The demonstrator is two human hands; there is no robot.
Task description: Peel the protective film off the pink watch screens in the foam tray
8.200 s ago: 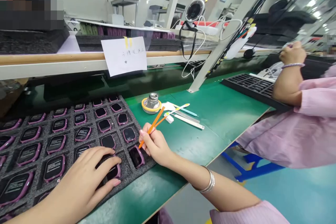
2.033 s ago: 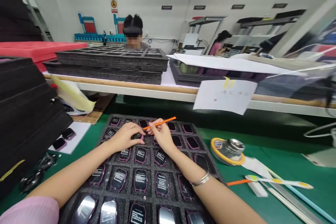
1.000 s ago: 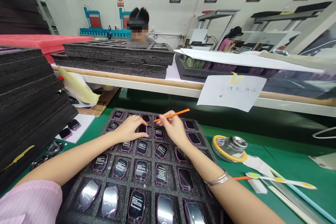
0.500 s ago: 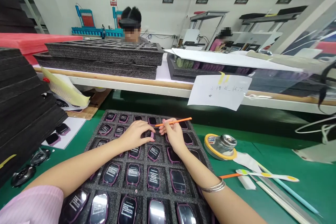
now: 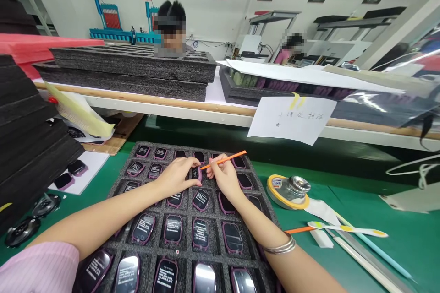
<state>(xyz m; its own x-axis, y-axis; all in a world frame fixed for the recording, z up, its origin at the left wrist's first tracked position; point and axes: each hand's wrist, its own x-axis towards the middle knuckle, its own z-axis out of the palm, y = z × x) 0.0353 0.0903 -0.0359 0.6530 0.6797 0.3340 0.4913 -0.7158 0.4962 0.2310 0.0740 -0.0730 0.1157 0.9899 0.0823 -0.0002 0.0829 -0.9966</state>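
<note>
Far left on the green table: stack of black foam, then a pair of purple-framed watches on a white sheet, probably to spare them the bare surface. In front, round black parts, type unclear. Next, dark grey foam tray with more watches, one per pocket, presumably to prevent rubbing; screens up, several showing text. Left hand over the tray's upper middle, thumb and fingers pinching a held watch by its frame, in or just above its pocket (can't tell which), likely to steady it and leave the right edge exposed. Right hand just beside, fingers gripping an orange stick pen-style, apparently for fine control; tip at the watch's edge, contact hard to confirm. Farther right, metal-capped bottle inside a yellow tape roll, probably against tipping. Last, second orange stick, white block, toothbrush and pale-blue pen, loose near the right forearm, presumably for quick pickup.
</note>
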